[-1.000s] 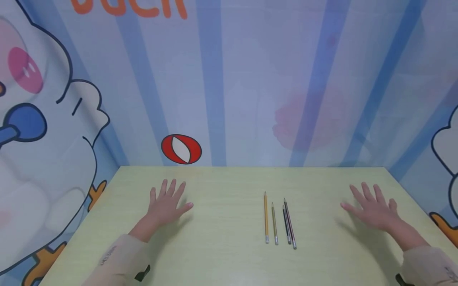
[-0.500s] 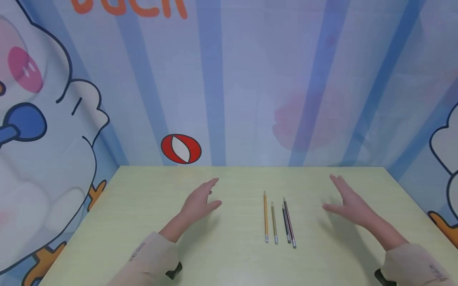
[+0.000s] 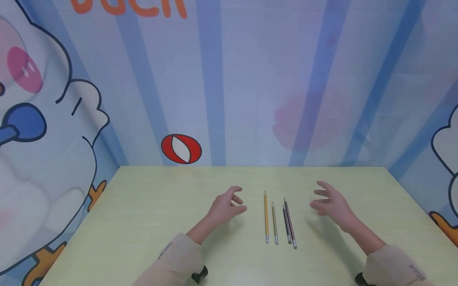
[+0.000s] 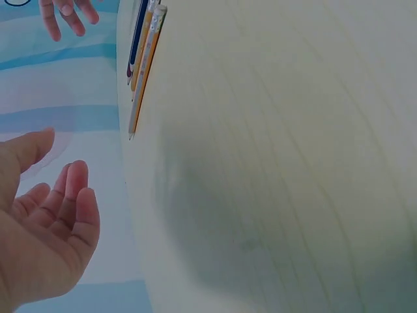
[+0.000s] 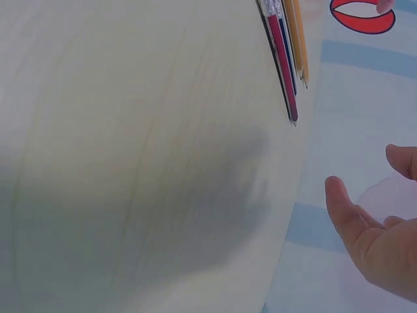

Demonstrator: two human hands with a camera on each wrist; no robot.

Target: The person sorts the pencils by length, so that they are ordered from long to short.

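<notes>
Several pencils lie on the table, their eraser ends toward the person. Leftmost is a long yellow pencil (image 3: 266,218), then a shorter yellowish one (image 3: 274,224). A short dark pencil (image 3: 286,225) lies beside a longer dark-red striped pencil (image 3: 290,224), their lower ends close together. My left hand (image 3: 223,207) hovers left of the yellow pencil, fingers loosely bent and thumb apart, holding nothing. On the other side, my right hand (image 3: 334,204) is held above the table with bent, spread fingers around nothing. In the right wrist view the red pencil (image 5: 282,65) is nearest that hand.
The pale wooden table (image 3: 143,206) ends at a blue striped backdrop (image 3: 243,79) printed with cartoon figures and a red-and-white ball (image 3: 181,149). Both forearms wear beige sleeves (image 3: 175,258) with a dark band at the cuff. Hand shadows fall on the tabletop.
Both hands have moved inward toward the pencils, the left to the right and the right to the left. Their spread, palm-down fingers have turned sideways and bent. The pencils have stayed put.
</notes>
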